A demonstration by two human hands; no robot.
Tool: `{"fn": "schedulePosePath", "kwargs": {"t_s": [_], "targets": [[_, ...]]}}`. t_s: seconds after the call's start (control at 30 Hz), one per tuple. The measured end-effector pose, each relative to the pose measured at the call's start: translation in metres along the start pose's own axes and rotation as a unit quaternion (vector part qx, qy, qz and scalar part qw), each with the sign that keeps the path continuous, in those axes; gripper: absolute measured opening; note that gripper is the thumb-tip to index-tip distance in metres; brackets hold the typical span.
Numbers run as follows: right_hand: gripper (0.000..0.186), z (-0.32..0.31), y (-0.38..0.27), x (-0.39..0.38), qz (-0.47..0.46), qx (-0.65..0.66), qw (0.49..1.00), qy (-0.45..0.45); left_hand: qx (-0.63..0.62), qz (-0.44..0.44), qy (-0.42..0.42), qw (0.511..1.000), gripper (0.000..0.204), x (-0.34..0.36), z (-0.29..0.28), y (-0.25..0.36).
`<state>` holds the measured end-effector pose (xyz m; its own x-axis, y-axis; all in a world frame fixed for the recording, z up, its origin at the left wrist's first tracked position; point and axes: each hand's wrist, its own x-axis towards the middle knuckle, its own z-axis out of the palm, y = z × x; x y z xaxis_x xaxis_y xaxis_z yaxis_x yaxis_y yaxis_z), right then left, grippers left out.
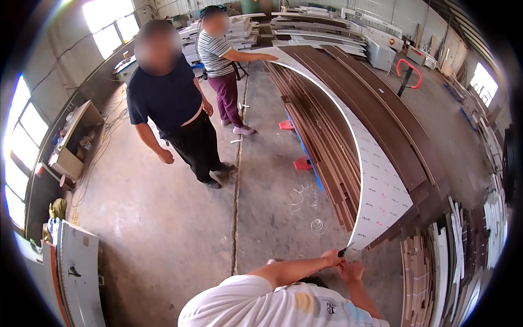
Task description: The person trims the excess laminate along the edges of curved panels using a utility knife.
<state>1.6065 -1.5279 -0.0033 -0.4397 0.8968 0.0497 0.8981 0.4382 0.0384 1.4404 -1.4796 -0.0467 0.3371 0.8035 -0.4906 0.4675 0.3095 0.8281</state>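
Note:
A long white panel (376, 201) with a curved edge lies across a stack of brown boards. Its narrow near tip comes down to my two hands. My left hand (331, 258) is closed at that tip, around a small dark tool (342, 252) whose kind I cannot make out. Just beside it, my right hand (350, 270) is also closed, below the tip; what it holds is hidden. At the panel's far end, a person in a striped shirt (213, 49) rests a hand (268, 57) on it.
Brown boards (316, 131) lie under the panel on a blue support with red parts (302, 163). Another person in a dark shirt (166, 101) stands to the left. Bundled strips (417, 278) stand at the right. A white cabinet (79, 272) is at lower left.

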Motion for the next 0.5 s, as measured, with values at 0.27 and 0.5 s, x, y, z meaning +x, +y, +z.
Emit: {"fn": "schedulePosePath", "kwargs": {"t_s": [0.27, 0.5], "targets": [[0.042, -0.021, 0.043, 0.040, -0.191, 0.067, 0.972, 0.120, -0.089, -0.038, 0.035, 0.995, 0.045, -0.021, 0.000, 0.008], [0.047, 0.008, 0.058, 0.027, -0.236, 0.109, 0.959, 0.108, -0.144, -0.083, 0.100, 0.981, 0.047, -0.049, 0.013, 0.017]]}}
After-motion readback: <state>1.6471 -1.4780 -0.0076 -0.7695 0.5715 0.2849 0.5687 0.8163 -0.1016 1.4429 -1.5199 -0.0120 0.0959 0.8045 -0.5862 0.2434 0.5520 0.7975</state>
